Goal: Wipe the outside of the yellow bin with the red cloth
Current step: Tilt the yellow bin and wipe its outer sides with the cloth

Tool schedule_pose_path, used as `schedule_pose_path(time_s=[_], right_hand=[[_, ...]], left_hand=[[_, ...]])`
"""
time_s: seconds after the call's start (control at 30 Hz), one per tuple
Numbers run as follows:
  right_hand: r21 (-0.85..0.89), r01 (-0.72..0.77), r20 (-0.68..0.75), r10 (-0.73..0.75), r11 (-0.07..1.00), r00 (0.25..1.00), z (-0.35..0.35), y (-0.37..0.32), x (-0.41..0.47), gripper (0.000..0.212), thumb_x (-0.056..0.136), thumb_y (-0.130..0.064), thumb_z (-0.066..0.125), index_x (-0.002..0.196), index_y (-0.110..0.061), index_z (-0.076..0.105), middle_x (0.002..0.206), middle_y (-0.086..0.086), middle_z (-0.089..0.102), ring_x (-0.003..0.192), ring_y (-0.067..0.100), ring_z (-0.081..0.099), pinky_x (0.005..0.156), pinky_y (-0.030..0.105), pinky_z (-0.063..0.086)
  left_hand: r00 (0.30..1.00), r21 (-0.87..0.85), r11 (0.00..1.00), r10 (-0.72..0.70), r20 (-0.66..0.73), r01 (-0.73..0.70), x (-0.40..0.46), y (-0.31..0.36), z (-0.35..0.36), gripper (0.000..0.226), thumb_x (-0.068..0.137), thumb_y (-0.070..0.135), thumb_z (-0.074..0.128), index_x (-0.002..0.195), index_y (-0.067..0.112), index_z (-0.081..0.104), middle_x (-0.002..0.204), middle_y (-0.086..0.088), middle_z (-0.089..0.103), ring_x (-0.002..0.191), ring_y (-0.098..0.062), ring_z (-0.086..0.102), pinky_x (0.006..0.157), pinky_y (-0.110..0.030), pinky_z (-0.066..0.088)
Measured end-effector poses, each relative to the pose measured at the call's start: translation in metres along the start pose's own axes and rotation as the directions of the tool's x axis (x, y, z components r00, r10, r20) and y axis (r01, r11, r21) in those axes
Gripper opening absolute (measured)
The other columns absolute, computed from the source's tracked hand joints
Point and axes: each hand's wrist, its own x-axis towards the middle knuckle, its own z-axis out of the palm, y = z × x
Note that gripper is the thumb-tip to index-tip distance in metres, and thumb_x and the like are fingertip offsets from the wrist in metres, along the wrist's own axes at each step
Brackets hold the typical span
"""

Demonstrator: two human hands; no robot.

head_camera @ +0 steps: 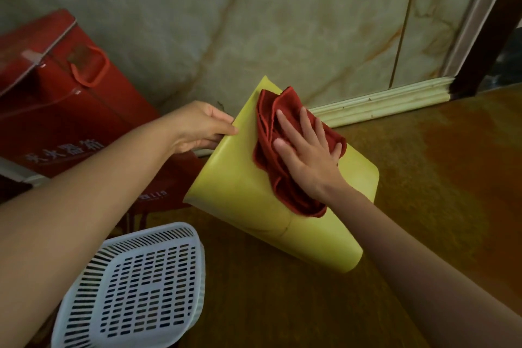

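Nearest, a white slatted basket (135, 285) is seen on the brown floor (423, 178), and just beyond it the yellow bin (240, 192) is held tipped on its side. The wiping is judged under way: only the upturned face is being covered, and the other sides probably remain. The red cloth (271, 150) is pressed flat on that face under the right hand (308, 155), fingers spread, while the far edge is pinched by the left hand (200, 127).
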Motion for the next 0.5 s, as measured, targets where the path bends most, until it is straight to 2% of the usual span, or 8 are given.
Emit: schedule_pose_path(time_s=[0.1,0.27,0.33,0.4,0.47,0.5], right_hand=[[-0.169,0.046,-0.094,-0.063,0.985,0.994,0.011,-0.002,0.011,0.065,0.077,-0.078,0.022,0.133,-0.063,-0.005,0.157,-0.008,-0.019,0.143,0.024,-0.021,0.102,0.072,-0.01],[-0.262,0.083,-0.115,-0.116,0.962,0.987,0.024,0.013,0.014,0.065,0.076,-0.081,0.019,0.135,-0.062,0.001,0.159,-0.008,-0.006,0.146,0.025,-0.01,0.103,0.074,-0.004],[-0.295,0.033,-0.115,-0.07,0.955,0.991,0.022,0.033,0.005,0.064,0.076,-0.081,0.017,0.135,-0.063,0.0,0.159,-0.01,-0.004,0.146,0.024,-0.008,0.105,0.073,-0.003],[-0.301,-0.08,-0.125,0.044,0.95,0.991,0.015,0.055,-0.012,0.064,0.075,-0.08,0.014,0.134,-0.063,-0.003,0.159,-0.011,-0.006,0.146,0.023,-0.008,0.108,0.071,0.0],[-0.269,-0.147,-0.136,0.114,0.952,0.984,0.009,0.068,-0.034,0.062,0.077,-0.078,0.009,0.135,-0.061,-0.005,0.158,-0.011,-0.01,0.146,0.02,-0.009,0.11,0.067,0.003],[-0.273,-0.129,-0.123,0.099,0.953,0.988,0.011,0.067,-0.048,0.061,0.079,-0.075,0.007,0.137,-0.059,-0.005,0.157,-0.011,-0.012,0.146,0.02,-0.01,0.111,0.066,0.004]], left_hand=[[0.999,0.087,0.996,0.014,0.044,-0.018,-0.003,0.003,0.001,0.02,0.084,0.01,0.055,0.102,0.012,0.066,0.084,-0.004,0.07,0.061,-0.007,0.065,0.058,-0.016,0.052],[0.999,0.109,0.994,-0.01,0.043,0.005,-0.001,-0.002,-0.003,0.026,0.087,0.012,0.052,0.111,0.011,0.061,0.091,-0.008,0.067,0.058,-0.008,0.064,0.054,-0.016,0.052],[0.999,0.135,0.99,-0.033,0.001,0.033,0.001,-0.006,-0.005,0.028,0.087,0.012,0.052,0.113,0.01,0.06,0.09,-0.007,0.067,0.065,-0.012,0.062,0.054,-0.016,0.051],[0.998,0.135,0.989,-0.058,-0.024,0.061,0.003,-0.01,-0.008,0.03,0.087,0.012,0.052,0.116,0.009,0.059,0.095,-0.009,0.067,0.07,-0.014,0.062,0.055,-0.016,0.052],[0.998,0.125,0.99,-0.06,-0.016,0.062,0.005,-0.011,-0.009,0.03,0.087,0.013,0.053,0.116,0.01,0.059,0.094,-0.008,0.068,0.067,-0.011,0.064,0.056,-0.018,0.053],[0.998,0.139,0.988,-0.057,-0.018,0.059,0.007,-0.009,-0.009,0.029,0.087,0.013,0.053,0.115,0.01,0.059,0.09,-0.006,0.068,0.065,-0.01,0.065,0.057,-0.019,0.053]])
